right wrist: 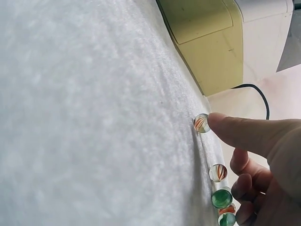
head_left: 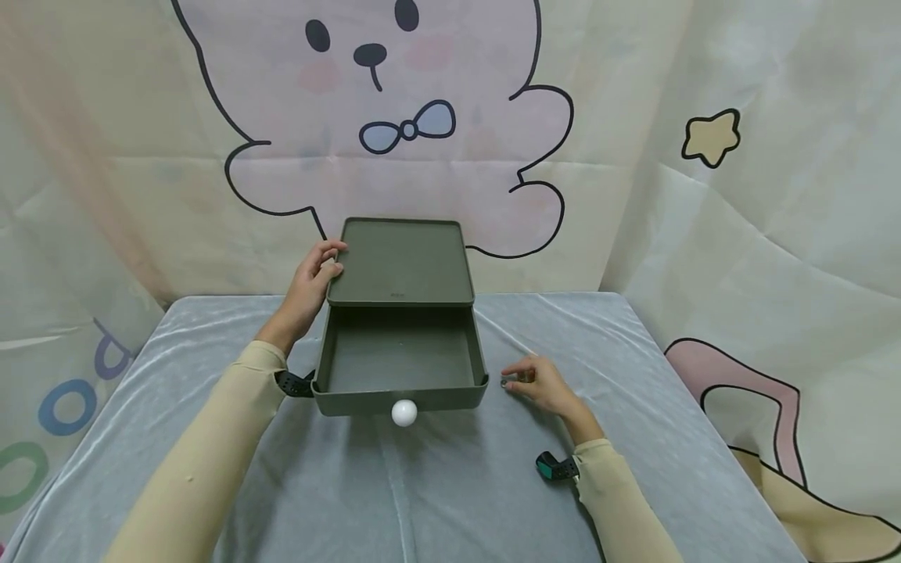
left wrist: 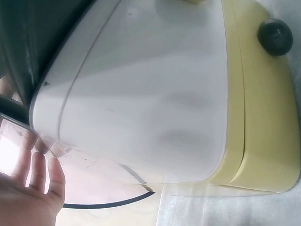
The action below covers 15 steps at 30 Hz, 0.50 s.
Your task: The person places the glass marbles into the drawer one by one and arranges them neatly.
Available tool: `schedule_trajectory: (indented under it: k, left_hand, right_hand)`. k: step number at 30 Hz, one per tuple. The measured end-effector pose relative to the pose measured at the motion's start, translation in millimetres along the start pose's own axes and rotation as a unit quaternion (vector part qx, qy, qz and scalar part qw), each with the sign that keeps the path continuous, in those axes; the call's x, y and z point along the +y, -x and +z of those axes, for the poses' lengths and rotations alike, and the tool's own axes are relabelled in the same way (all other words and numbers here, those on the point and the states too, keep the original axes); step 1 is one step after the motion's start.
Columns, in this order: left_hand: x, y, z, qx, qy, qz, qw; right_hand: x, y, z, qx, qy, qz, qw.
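Observation:
A stacked box of drawers stands on the table, its dark green top drawer point(head_left: 397, 356) pulled out, with a white round knob point(head_left: 404, 413). My left hand point(head_left: 310, 285) rests with its fingers along the left edge of the green top point(head_left: 403, 262). In the left wrist view its fingers reach the box's side. To the right of the box, my right hand point(head_left: 540, 385) is low over the table. In the right wrist view its thumb tip meets a clear marble with orange streaks point(right wrist: 201, 123). Several more marbles, one of them green point(right wrist: 221, 198), lie by its bent fingers.
Below the green drawer, the box has a white drawer layer point(left wrist: 150, 94) and a yellow bottom one point(left wrist: 268, 117) with a dark knob point(left wrist: 275, 36). Grey cloth point(head_left: 338, 493) covers the table. A printed curtain point(head_left: 619, 94) hangs behind and at both sides.

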<state>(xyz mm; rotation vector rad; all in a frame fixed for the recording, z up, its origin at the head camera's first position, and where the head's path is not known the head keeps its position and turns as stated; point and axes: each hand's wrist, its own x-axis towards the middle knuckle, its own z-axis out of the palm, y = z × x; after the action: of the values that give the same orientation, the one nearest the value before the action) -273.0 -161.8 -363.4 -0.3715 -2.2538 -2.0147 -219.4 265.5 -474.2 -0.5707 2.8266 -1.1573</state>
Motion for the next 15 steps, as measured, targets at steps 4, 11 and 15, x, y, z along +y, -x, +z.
schedule_trajectory:
  k: [4,11,15]
  left_hand:
    - [1.4,-0.1,-0.8,0.000,-0.005,0.003,1.0000]
    - [1.8,-1.4,-1.5,0.000,-0.004,0.007,1.0000]
    - [0.4,-0.7,-0.4,-0.001,-0.003,0.004,1.0000]
  right_hand:
    - [-0.5,-1.3,-0.4,0.002,0.006,0.002,1.0000]
    - [-2.5,-3.4,-1.2,0.001,0.019,0.006,0.9998]
    - [-2.6,-1.7,-1.4,-0.003,0.022,0.011,0.9997]
